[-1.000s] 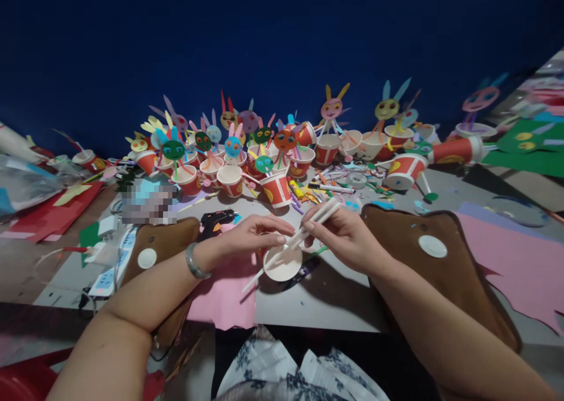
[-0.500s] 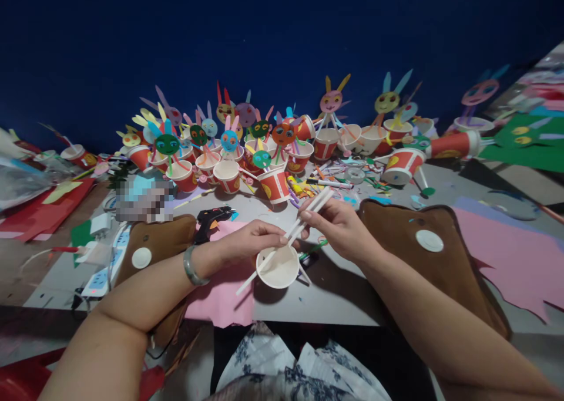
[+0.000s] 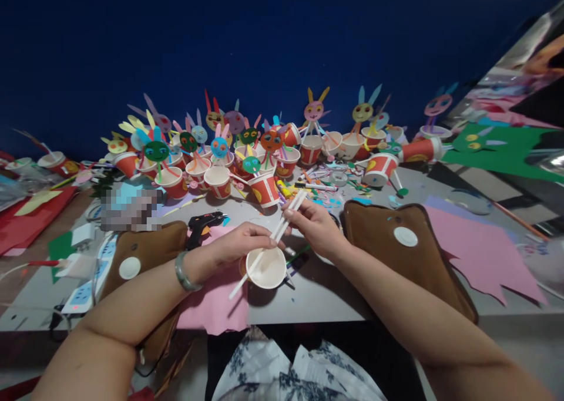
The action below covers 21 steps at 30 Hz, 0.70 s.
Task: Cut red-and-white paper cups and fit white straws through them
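Along the rear of the table [image 3: 317,310], in front of a dark blue wall [image 3: 264,37]: a crowded row of red-and-white cups [image 3: 171,185], many topped with long-eared paper faces [image 3: 220,147]. Toward the right of the row, also includes cups tipped over [image 3: 381,171]. Between row and hands: scattered paper scraps [image 3: 319,199] and marker pens [image 3: 315,186]. On the left side: a black glue gun [image 3: 202,222] near the far edge of a small pink sheet [image 3: 215,307], a brown pad [image 3: 150,248] partly hidden under the left forearm, and a power strip [image 3: 102,266] beyond that pad's outer edge. On the right side: a second brown pad [image 3: 374,254] close to the right forearm, then a jagged pink sheet [image 3: 476,248]. At front centre, just below the fingers: the white-lined cup [image 3: 269,269], mouth upward, beside the small pink sheet. Obstructing part of its mouth: white strips [image 3: 296,206], running diagonally from upper right to lower left past the left rim. Left hand [image 3: 249,241] reaching inward above the far rim, palm down, thumb and fingers closed on the strips; contact with the cup cannot be told. Right hand [image 3: 314,228] angled inward, higher, pinching the upper ends between thumb and fingers.
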Each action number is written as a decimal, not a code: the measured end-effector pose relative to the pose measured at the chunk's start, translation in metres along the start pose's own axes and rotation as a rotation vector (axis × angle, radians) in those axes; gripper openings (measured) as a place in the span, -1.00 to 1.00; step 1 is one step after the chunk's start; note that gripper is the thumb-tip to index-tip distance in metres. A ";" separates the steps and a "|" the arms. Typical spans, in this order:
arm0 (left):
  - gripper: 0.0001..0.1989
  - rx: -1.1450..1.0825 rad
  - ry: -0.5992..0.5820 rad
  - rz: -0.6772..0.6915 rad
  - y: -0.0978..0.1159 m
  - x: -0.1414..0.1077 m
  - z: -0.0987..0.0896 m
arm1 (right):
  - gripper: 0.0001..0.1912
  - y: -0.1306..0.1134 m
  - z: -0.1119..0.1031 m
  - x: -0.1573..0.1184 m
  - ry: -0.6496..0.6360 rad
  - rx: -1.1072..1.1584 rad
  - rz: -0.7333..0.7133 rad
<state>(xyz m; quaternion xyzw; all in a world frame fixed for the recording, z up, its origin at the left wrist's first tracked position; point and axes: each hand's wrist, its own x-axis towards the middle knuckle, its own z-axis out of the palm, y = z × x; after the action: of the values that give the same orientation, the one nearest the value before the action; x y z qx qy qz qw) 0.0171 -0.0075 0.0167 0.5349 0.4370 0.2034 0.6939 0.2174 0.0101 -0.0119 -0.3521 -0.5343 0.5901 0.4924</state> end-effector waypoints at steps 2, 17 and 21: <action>-0.78 -0.019 0.012 -0.001 0.001 -0.001 0.002 | -0.64 0.001 -0.001 0.002 0.014 -0.006 -0.009; -0.62 -0.199 -0.014 0.021 -0.003 -0.004 0.011 | -0.66 -0.013 0.010 -0.011 -0.153 -0.114 0.164; -0.65 -0.160 -0.030 0.017 -0.005 -0.004 0.010 | -0.67 -0.013 0.009 -0.011 -0.151 -0.116 0.158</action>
<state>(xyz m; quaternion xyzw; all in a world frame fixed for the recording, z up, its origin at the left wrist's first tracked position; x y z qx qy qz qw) 0.0219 -0.0180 0.0143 0.4845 0.4046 0.2355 0.7390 0.2142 -0.0037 0.0010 -0.3757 -0.5737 0.6199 0.3814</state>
